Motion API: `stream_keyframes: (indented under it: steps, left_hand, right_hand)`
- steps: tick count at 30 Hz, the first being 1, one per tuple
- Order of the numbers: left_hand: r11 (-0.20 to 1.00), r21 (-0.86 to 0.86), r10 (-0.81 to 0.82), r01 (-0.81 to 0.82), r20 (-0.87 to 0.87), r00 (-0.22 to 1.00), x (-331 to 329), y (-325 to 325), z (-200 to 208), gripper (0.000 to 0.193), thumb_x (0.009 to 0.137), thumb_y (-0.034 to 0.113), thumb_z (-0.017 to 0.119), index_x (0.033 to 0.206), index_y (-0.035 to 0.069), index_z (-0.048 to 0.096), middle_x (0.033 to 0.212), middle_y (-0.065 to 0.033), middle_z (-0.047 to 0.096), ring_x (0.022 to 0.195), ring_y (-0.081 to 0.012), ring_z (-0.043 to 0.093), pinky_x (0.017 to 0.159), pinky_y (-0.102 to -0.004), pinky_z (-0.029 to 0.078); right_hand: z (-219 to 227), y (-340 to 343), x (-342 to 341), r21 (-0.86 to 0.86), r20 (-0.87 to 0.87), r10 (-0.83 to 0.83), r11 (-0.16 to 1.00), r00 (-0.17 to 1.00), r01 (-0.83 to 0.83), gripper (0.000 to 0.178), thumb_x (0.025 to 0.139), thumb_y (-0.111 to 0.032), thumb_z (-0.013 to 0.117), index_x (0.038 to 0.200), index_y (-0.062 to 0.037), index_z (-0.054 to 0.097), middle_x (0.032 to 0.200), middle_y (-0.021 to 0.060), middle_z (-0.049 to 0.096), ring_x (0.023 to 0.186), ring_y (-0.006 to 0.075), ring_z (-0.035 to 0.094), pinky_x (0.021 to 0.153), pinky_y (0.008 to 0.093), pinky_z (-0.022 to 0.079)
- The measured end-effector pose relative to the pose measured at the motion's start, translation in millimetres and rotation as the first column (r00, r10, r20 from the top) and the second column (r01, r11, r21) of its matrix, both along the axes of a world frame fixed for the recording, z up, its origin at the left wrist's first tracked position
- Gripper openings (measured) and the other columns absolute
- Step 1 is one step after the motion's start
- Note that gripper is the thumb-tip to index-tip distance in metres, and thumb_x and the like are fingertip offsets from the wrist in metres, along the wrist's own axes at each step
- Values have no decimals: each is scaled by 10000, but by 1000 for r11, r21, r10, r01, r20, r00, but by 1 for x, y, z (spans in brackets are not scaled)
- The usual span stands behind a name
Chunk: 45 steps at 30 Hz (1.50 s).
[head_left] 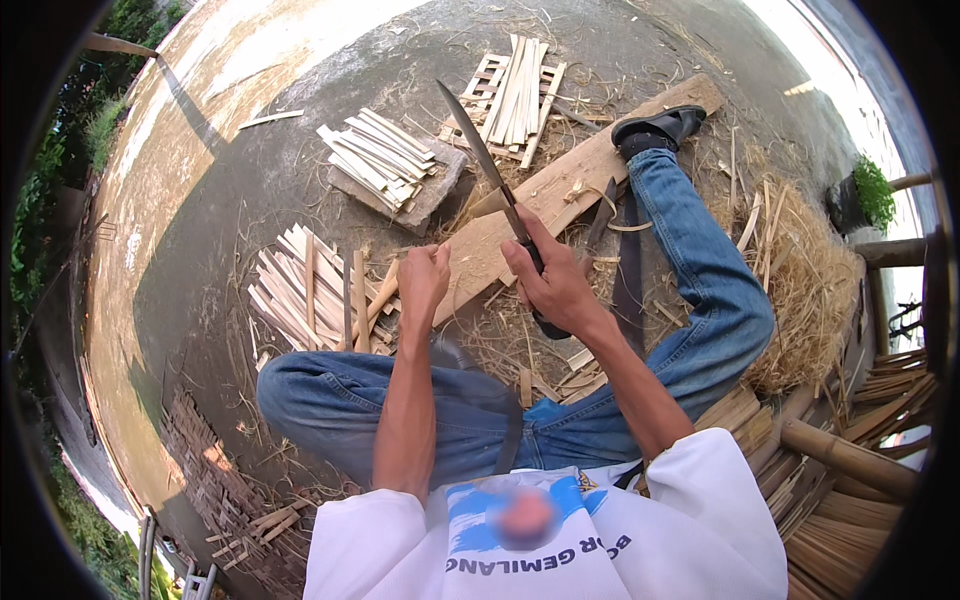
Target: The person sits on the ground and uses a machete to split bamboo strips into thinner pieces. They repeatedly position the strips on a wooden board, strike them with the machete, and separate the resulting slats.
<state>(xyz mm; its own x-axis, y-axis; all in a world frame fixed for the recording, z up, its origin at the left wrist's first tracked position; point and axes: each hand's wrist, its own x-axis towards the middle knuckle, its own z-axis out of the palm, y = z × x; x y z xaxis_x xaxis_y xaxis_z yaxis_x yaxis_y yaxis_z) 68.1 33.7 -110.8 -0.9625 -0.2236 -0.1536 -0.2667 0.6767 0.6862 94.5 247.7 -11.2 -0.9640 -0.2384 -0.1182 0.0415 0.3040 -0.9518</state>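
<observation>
My right hand [552, 275] grips the dark handle of a long knife [474, 138]. Its blade points up and to the left, above a long wooden plank [560, 190]. My left hand [425, 277] is closed at the near left end of the plank, apart from the knife. Whatever its fingers hold, if anything, is hidden. Close to that hand, a loose heap of pale split strips [290, 285], probably bamboo, lies on the ground. A short piece of wood [490, 203] shows beside the blade, and a thin curled shaving [578, 190] rests on the plank.
Cut strips lie on a stone block [425, 200]; more rest on a slatted wooden rack [487, 75]. My shoe [660, 122] sits on the plank's far end. Fibre shavings [810, 290] pile up at right, near bamboo poles [850, 455]. Woven matting [210, 455] lies at lower left.
</observation>
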Motion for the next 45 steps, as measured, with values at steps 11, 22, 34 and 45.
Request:
stream_keyframes:
  steps: [11, 22, 34, 45]
  left_hand:
    - [655, 703, -17, -276, 379, 925, -21, 77, 28, 892, 845, 789, 607, 1163, -42, 673, 1000, -114, 642, 915, -189, 613, 824, -303, 509]
    - [470, 828, -62, -307, 378, 924, -47, 98, 34, 473, 785, 490, 863, 804, 83, 623, 645, 85, 395, 542, -53, 345, 546, -227, 316]
    - [393, 832, 213, -390, 330, 920, -47, 132, 18, 387, 821, 411, 860, 779, 134, 593, 674, 75, 429, 540, -35, 320, 492, -232, 241]
    - [568, 751, 150, -339, 310, 939, -54, 127, 18, 530, 772, 525, 849, 695, 70, 587, 603, 46, 433, 516, -63, 359, 477, -266, 294]
  right_hand:
    - [-81, 30, -11, 213, 71, 42, 975, 997, -57, 662, 956, -319, 632, 1515, -78, 372, 787, 231, 656, 807, 409, 688, 756, 491, 489]
    - [-72, 41, -42, 365, 142, -38, 931, 989, -17, 351, 826, -175, 703, 1112, 18, 642, 1000, 289, 702, 995, 438, 689, 852, 490, 536]
    - [-87, 58, -66, 624, -39, -11, 781, 999, 33, 252, 815, -186, 720, 963, -7, 623, 887, 251, 706, 906, 466, 678, 770, 515, 532]
    - [-133, 40, -51, 415, 229, -124, 909, 965, 18, 259, 808, -190, 699, 961, 17, 690, 934, 268, 720, 931, 405, 715, 815, 474, 554]
